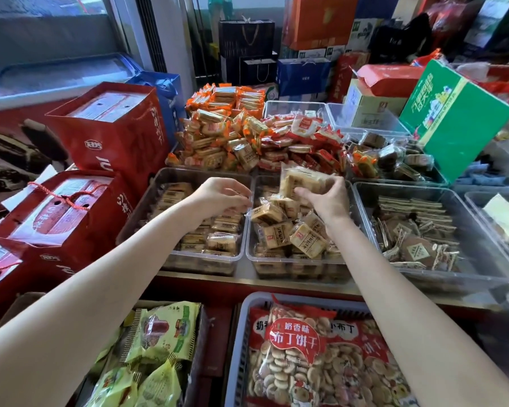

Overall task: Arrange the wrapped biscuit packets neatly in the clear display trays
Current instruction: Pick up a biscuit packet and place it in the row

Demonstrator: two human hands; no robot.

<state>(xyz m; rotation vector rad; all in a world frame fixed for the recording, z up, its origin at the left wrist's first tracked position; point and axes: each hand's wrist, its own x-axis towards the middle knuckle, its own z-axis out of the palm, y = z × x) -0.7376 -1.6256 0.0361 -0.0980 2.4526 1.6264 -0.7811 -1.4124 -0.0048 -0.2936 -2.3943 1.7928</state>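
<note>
Nearest me, below the counter's front edge, a grey basket [241,333] holds big red-labelled bags of round biscuits [300,365], and to its left lie yellow-green snack packs [156,348].

On the counter [247,279], along its front edge, sit the clear display trays. The left tray [188,259] holds biscuit packets in fairly flat rows. My left hand [218,198] hovers over its far right corner with the fingers curled loosely downward; I cannot tell whether it has hold of anything. The middle tray [294,262] is heaped with tan wrapped packets [291,230] lying at all angles. My right hand [326,198] is raised above this tray's far side, thumb and fingers pinching a small stack of wrapped packets [300,179] held clear of the pile. The right tray [465,277] carries thin dark-and-white packets [415,227], some stacked flat, some loose.

Toward the counter's back edge, further trays are piled high with orange packets [218,127] and red-and-white packets [300,136], with dark wrapped pieces [394,160] to their right. A green carton [456,118] leans over that corner. Red gift boxes [109,133] stand off the counter's left edge, and gift bags [303,74] are stacked beyond.
</note>
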